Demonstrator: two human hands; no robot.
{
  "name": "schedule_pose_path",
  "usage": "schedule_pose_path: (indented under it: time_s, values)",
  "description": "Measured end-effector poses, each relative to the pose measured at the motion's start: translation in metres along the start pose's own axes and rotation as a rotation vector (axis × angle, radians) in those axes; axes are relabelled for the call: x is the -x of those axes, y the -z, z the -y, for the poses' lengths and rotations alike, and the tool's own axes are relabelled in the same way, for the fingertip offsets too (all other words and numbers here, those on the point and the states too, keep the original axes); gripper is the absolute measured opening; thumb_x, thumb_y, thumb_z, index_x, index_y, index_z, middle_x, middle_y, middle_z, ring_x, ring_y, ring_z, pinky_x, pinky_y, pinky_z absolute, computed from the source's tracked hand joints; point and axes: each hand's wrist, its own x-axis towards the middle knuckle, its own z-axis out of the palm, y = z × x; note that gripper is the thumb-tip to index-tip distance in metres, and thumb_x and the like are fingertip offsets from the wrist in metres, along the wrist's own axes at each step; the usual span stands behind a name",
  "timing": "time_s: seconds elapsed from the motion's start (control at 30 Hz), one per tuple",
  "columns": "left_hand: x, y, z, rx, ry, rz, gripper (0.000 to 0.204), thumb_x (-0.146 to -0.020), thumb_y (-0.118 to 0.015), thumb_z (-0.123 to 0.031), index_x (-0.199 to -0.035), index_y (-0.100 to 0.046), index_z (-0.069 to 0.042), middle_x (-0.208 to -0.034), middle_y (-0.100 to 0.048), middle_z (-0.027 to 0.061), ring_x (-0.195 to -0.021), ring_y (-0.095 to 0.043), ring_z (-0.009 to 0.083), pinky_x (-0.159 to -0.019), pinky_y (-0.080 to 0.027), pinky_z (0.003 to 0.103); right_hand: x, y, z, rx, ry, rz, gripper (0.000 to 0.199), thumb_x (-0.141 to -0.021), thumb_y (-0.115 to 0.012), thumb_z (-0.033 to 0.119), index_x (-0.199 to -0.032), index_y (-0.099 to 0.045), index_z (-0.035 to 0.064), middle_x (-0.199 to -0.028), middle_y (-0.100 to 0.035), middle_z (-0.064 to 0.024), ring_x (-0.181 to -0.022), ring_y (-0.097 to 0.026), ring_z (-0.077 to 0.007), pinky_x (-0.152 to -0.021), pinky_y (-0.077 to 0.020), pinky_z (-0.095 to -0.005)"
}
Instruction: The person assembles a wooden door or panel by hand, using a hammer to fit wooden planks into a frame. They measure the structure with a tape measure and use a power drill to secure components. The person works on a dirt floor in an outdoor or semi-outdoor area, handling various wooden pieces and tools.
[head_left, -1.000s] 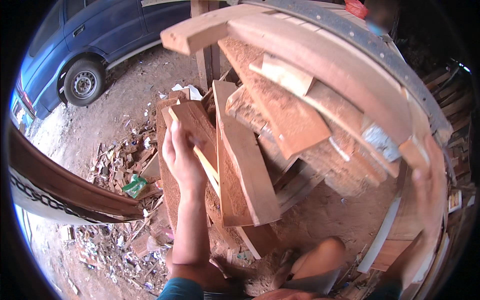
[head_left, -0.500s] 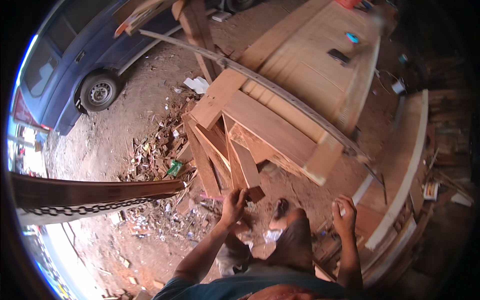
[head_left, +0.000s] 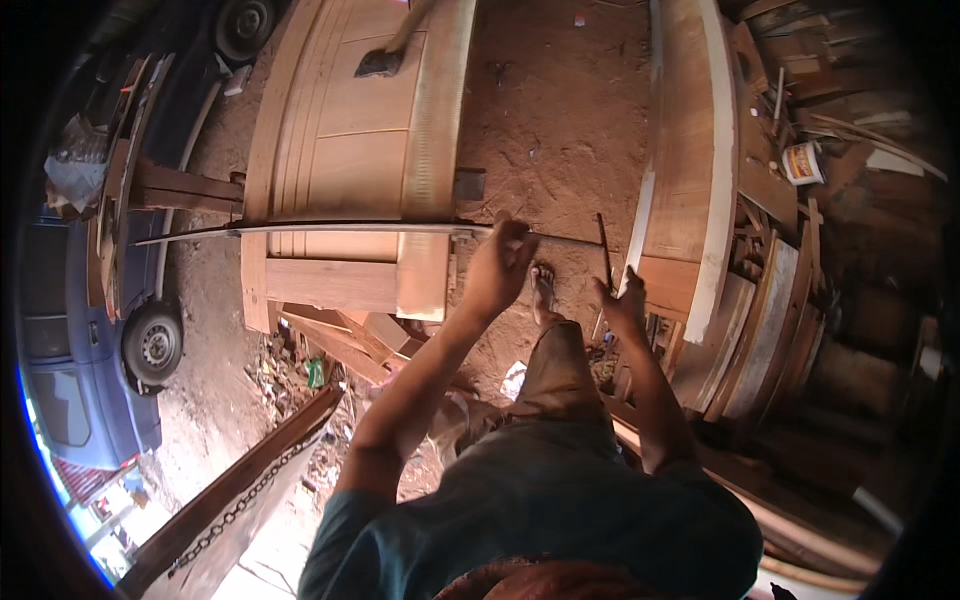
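A long metal bar clamp point(head_left: 340, 228) lies across the end of a grooved wooden door panel point(head_left: 365, 165). My left hand point(head_left: 497, 272) is at the clamp's right-hand end, its fingers curled round the bar beyond the panel's edge. Farther right, the clamp's thin crosswise handle point(head_left: 603, 245) sticks up. Just beside that handle's lower end is my right hand point(head_left: 625, 308), thumb and fingers apart, with nothing seen in it. On the panel's far part rests a tool with a dark head point(head_left: 378, 65) and a wooden handle.
Several offcut boards point(head_left: 345, 340) lean below the panel's near end. A second long panel with a white edge point(head_left: 718, 180) stands at right, beside stacked planks point(head_left: 765, 330) and a white tub point(head_left: 803, 163). A blue van point(head_left: 75, 350) is at left, near a chained beam point(head_left: 235, 480).
The view has turned, so the door panel now lies to the left. My left hand has left the small boards and moved to the clamp. My right hand has come near the clamp's handle.
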Motion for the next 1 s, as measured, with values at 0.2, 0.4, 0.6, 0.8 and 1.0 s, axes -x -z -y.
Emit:
schedule_pose_path:
  time_s: [0.2,0.4,0.6,0.8,1.0]
  values:
    - [-0.142,-0.198,0.027,-0.52,0.55,0.367,0.072,-0.093,-0.055,-0.054,-0.141,-0.045,-0.001,-0.149,-0.039,0.0229,-0.136,-0.041,0.042,-0.104,-0.044,0.049,-0.046,-0.017,-0.002,-1.143,-0.902,0.813,0.03,-0.091,-0.07,0.039,-0.088,-0.059,0.0119,-0.074,-0.06,-0.0042,-0.066,-0.058,-0.0185,-0.065,-0.0471,-0.0336]
    - [-0.154,-0.288,0.147,0.186,1.193,0.463,0.05,-0.099,-0.043,-0.047,-0.115,-0.059,-0.003,-0.086,-0.068,0.0172,-0.067,-0.07,0.0314,-0.053,-0.055,0.042,-0.069,-0.042,-0.002,-1.036,-1.078,0.77,0.037,-0.095,-0.063,0.036,-0.07,-0.047,0.0138,-0.057,-0.04,0.0021,-0.043,-0.037,-0.0112,-0.039,-0.0284,-0.0278]
    - [-0.156,-0.288,0.107,0.082,1.193,0.225,0.059,-0.102,-0.037,-0.052,-0.113,-0.064,-0.002,-0.101,-0.072,0.0189,-0.084,-0.071,0.0367,-0.078,-0.053,0.053,-0.051,-0.088,-0.043,-0.47,-0.39,0.333,0.047,-0.096,-0.061,0.04,-0.08,-0.069,-0.0032,-0.069,-0.067,-0.0145,-0.057,-0.065,-0.0243,-0.05,-0.0482,-0.0402]
    - [-0.104,-0.214,-0.016,-0.004,0.64,0.298,0.039,-0.104,-0.041,-0.032,-0.106,-0.066,-0.002,-0.093,-0.07,0.0176,-0.086,-0.07,0.0404,-0.082,-0.052,0.049,-0.118,-0.105,-0.067,-0.326,0.262,0.544,0.042,-0.093,-0.065,0.041,-0.083,-0.071,0.0008,-0.072,-0.066,-0.0183,-0.068,-0.068,-0.0322,-0.063,-0.0517,-0.0446]
    - [0.007,-0.233,0.006,-0.397,0.233,-0.324,0.026,-0.098,-0.05,-0.018,-0.117,-0.059,-0.003,-0.108,-0.064,0.0203,-0.095,-0.065,0.0418,-0.085,-0.052,0.049,-0.213,-0.086,-0.048,0.079,0.887,0.935,0.044,-0.093,-0.065,0.039,-0.07,-0.06,0.0013,-0.072,-0.061,-0.019,-0.068,-0.063,-0.0383,-0.059,-0.0466,-0.0457]
